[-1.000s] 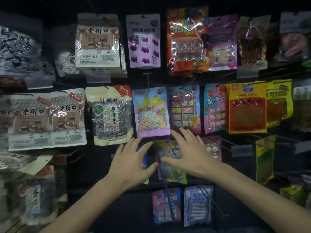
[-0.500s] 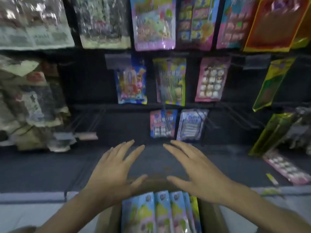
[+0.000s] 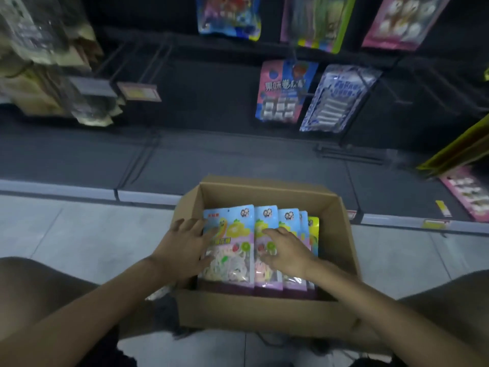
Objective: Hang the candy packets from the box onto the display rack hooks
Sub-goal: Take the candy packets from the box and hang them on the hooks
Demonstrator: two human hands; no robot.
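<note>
An open cardboard box (image 3: 254, 311) stands on the floor between my knees. Inside it stands a row of several light-blue and pink candy packets (image 3: 239, 221), overlapping one another. My left hand (image 3: 184, 247) lies with spread fingers on the left edge of the front packet, thumb across its clear window. My right hand (image 3: 287, 250) rests flat, fingers apart, on the packets beside it. Neither hand has lifted a packet. Above, the dark display rack has bare wire hooks (image 3: 402, 88) at the right.
Two packets hang low on the rack: a pink-blue one (image 3: 283, 91) and a blue-white one (image 3: 340, 99). More packets hang along the top edge. A pink packet (image 3: 468, 193) lies on the rack's base at right. Grey snack bags (image 3: 53, 75) crowd the left. Pale floor tiles surround the box.
My view has dropped from the rack to the box. Both hands came down from the hanging packets and now rest on the packets in the box.
</note>
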